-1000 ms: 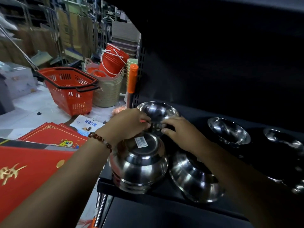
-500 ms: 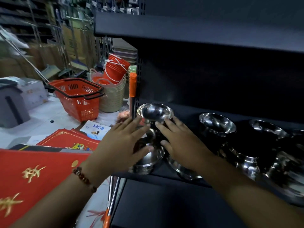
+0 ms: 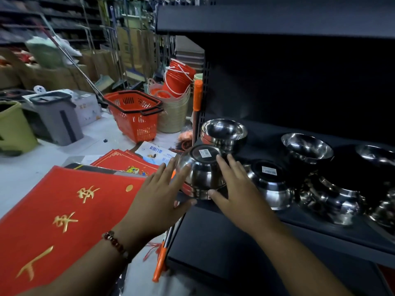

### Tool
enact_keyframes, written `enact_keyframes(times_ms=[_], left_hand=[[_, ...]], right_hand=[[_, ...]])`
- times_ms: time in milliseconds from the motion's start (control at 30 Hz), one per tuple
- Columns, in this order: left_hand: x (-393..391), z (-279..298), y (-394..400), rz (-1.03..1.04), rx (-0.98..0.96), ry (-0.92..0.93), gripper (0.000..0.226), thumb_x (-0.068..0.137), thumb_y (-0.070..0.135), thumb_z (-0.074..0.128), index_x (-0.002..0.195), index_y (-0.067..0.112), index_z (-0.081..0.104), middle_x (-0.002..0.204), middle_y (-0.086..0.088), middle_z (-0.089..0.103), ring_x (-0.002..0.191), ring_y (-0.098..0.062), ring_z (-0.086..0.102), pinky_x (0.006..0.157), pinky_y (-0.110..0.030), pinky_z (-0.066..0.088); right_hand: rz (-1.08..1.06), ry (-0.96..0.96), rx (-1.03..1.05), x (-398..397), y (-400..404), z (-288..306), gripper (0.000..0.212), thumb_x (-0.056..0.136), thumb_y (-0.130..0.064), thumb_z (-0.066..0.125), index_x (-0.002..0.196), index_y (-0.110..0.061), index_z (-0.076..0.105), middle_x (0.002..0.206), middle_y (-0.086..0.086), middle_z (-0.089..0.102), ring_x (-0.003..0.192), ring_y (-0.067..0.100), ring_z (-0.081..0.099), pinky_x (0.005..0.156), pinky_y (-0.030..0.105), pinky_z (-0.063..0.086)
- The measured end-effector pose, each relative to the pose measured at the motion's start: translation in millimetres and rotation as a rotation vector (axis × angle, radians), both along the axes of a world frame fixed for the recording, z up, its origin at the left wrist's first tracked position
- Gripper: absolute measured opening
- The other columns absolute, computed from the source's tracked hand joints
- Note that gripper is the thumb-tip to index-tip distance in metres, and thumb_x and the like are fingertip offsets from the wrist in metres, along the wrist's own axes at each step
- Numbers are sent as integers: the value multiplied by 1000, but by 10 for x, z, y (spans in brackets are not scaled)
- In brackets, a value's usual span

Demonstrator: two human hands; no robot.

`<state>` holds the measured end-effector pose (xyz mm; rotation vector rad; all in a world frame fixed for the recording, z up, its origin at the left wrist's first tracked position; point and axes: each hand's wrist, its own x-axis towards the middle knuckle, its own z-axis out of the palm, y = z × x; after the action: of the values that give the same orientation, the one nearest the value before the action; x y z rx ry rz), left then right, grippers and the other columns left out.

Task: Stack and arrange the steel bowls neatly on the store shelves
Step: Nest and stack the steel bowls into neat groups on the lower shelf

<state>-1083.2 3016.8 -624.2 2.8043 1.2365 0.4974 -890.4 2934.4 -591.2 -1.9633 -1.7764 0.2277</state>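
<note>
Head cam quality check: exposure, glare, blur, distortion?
Head view: shelf interior underexposed, near black; bright highlights on the upside-down steel bowl between both open hands; aisle background top left motion-smeared; wide-angle bending at the edges.

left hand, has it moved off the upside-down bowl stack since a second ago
Yes. The left hand has slid off the inverted stack's top to its left side, nearer the shelf's front edge.

- A red shopping basket (image 3: 135,116) sits on the floor at centre left.
- Red buckets (image 3: 178,79) are stacked just right of it.
- A red mat (image 3: 64,210) with gold characters fills the lower left.
- A grey bin (image 3: 56,118) stands at left.
</note>
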Motion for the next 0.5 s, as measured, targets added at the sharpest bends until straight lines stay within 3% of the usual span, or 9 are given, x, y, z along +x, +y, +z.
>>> enact_keyframes(times_ms=[100,233,333,400,500], left_hand=[[123,-25,83,3,-35,-32,87,83,76,26,156,37,-1,166,-9,1,151,-33,12,119,-44,20],[263,-93,227,-47,-150,-107,101,83,67,57,153,41,-11,166,-8,-5,152,-28,8,118,-36,14],[307,-133,351,-74,-274,-187,114,77,59,72,146,51,-19,166,-1,-11,152,-21,8,117,-40,22],[305,-156,441,-116,-376,-300,118,72,52,80,147,55,-11,166,8,-4,150,-10,8,117,-45,29],[283,-200,571,-163,-493,-462,120,67,41,88,148,58,1,159,18,19,144,-6,25,111,-45,41]], right_hand=[[-3,-48,-23,9,54,-4,82,96,-43,54,156,-37,-2,165,-9,-6,151,14,-5,118,31,3],[-25,-51,-67,39,114,4,81,97,-41,53,156,-36,-3,165,-8,-4,150,16,-1,116,27,0],[-31,-83,-66,74,191,-49,83,96,-42,54,156,-36,-3,165,-7,-7,151,18,-1,108,22,-4],[-32,-93,-74,93,228,-73,84,96,-42,54,155,-37,-4,165,-7,-8,151,18,-1,106,22,-5],[-25,-85,-69,113,261,-93,84,95,-43,55,155,-39,-4,165,-10,-9,151,16,0,106,22,-3]])
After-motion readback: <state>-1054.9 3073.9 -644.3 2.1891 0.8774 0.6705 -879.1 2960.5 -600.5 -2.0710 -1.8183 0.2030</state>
